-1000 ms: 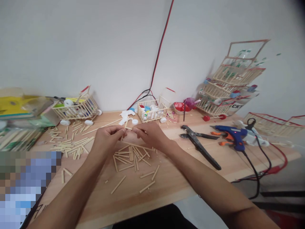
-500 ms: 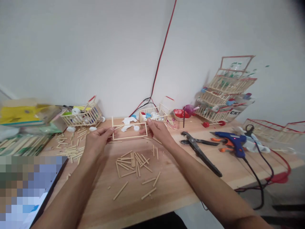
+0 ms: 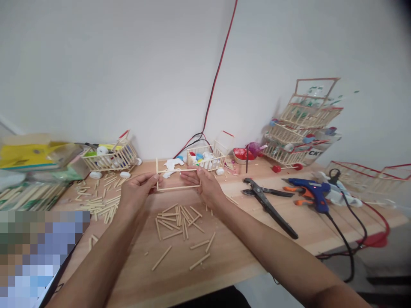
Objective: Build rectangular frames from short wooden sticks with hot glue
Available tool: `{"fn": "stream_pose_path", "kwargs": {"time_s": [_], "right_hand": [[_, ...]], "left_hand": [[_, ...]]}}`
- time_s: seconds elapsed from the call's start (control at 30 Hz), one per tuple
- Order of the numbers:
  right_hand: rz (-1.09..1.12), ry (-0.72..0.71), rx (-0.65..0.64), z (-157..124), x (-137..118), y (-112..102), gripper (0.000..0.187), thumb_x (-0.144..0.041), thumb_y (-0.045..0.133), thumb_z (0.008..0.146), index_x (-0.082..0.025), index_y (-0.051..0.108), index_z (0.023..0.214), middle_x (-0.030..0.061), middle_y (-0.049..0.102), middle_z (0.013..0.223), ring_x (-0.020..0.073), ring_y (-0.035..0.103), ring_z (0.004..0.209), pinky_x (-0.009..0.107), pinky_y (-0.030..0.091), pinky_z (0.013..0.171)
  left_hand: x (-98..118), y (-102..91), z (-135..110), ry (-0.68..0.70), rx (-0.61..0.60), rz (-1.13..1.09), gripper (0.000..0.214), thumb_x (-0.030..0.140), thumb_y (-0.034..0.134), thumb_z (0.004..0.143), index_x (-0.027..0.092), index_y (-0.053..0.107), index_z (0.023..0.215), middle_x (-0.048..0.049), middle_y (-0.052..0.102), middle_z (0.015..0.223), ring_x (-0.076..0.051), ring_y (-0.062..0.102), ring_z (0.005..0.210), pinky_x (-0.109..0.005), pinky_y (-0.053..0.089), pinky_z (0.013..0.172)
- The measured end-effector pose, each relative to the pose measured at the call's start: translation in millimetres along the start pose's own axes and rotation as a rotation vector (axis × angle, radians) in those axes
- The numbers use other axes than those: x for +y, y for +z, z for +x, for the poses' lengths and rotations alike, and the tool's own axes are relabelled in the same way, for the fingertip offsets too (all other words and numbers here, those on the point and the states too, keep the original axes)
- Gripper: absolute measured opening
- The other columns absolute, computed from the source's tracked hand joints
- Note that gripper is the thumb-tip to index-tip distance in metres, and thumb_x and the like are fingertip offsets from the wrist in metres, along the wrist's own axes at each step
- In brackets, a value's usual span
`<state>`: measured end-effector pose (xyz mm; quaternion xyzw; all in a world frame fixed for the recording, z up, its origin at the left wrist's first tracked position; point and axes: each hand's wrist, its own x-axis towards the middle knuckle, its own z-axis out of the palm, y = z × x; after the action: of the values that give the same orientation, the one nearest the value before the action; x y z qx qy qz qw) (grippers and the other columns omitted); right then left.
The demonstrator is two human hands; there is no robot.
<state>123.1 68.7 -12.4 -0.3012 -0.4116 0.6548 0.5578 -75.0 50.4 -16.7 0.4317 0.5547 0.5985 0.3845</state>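
Both my hands hold up a thin rectangular frame (image 3: 176, 187) made of wooden sticks, above the wooden table (image 3: 231, 252). My left hand (image 3: 136, 194) pinches the frame's left end with closed fingers. My right hand (image 3: 207, 188) grips its right end, thumb on top. Beneath them lies a loose pile of short cut sticks (image 3: 180, 220).
Black pliers (image 3: 268, 205) and a blue glue gun (image 3: 310, 190) with its cord lie right. Small stick carts (image 3: 208, 156) (image 3: 109, 156) stand by the wall, stacked carts (image 3: 305, 124) at the far right. More sticks (image 3: 96, 201) lie scattered left, beside yellow packaging (image 3: 28, 154).
A second ago my hands were pinched close together over the pile; they have since spread apart and lifted the stick frame into view, now shifted slightly right.
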Motion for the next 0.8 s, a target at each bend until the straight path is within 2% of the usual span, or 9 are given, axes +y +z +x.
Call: {"fn": "stream_pose_path", "kwargs": {"time_s": [0.2, 0.33, 0.47, 0.57, 0.8], "right_hand": [[0.010, 0.017, 0.050, 3, -4, -2, 0.023, -0.034, 0.045, 0.095, -0.017, 0.055, 0.084, 0.0096, 0.074, 0.089, 0.0171, 0.071, 0.083, 0.031, 0.056, 0.078], [0.004, 0.007, 0.050, 6, -5, -8, 0.024, -0.036, 0.044, 0.096, -0.018, 0.056, 0.085, 0.0097, 0.074, 0.092, 0.0170, 0.071, 0.083, 0.031, 0.056, 0.079], [0.011, -0.033, 0.042, 11, -4, -14, 0.023, -0.036, 0.044, 0.096, -0.018, 0.056, 0.088, 0.0083, 0.075, 0.092, 0.0159, 0.071, 0.083, 0.029, 0.055, 0.077], [0.031, -0.018, 0.022, 14, -6, -16, 0.023, -0.032, 0.041, 0.097, -0.017, 0.056, 0.087, 0.0074, 0.075, 0.090, 0.0155, 0.072, 0.083, 0.029, 0.056, 0.074], [0.020, -0.023, -0.005, 14, -13, -14, 0.023, -0.031, 0.041, 0.097, -0.018, 0.056, 0.086, 0.0062, 0.075, 0.089, 0.0145, 0.071, 0.082, 0.028, 0.056, 0.075]], "left_hand": [[16, 6.0, -11, -0.027, -0.060, 0.004, 0.039, 0.037, 0.078, 0.060, 0.015, 0.073, 0.092, -0.0069, 0.074, 0.085, -0.014, 0.064, 0.067, -0.026, 0.053, 0.062], [28, 12.4, -19, -0.045, -0.089, 0.074, 0.052, 0.035, 0.080, 0.057, 0.014, 0.070, 0.103, -0.0047, 0.074, 0.073, -0.015, 0.064, 0.059, -0.027, 0.053, 0.058], [33, 12.7, -21, -0.129, -0.175, 0.091, 0.040, 0.035, 0.080, 0.055, 0.013, 0.071, 0.087, -0.0063, 0.073, 0.068, -0.016, 0.066, 0.061, -0.026, 0.052, 0.057], [32, 10.4, -20, -0.137, -0.191, 0.049, 0.033, 0.037, 0.081, 0.053, 0.014, 0.070, 0.074, -0.0065, 0.073, 0.066, -0.015, 0.065, 0.060, -0.026, 0.052, 0.061], [31, 7.5, -17, -0.205, -0.246, 0.076, 0.032, 0.042, 0.080, 0.053, 0.015, 0.071, 0.069, -0.0097, 0.073, 0.068, -0.016, 0.065, 0.059, -0.025, 0.050, 0.055]]}}
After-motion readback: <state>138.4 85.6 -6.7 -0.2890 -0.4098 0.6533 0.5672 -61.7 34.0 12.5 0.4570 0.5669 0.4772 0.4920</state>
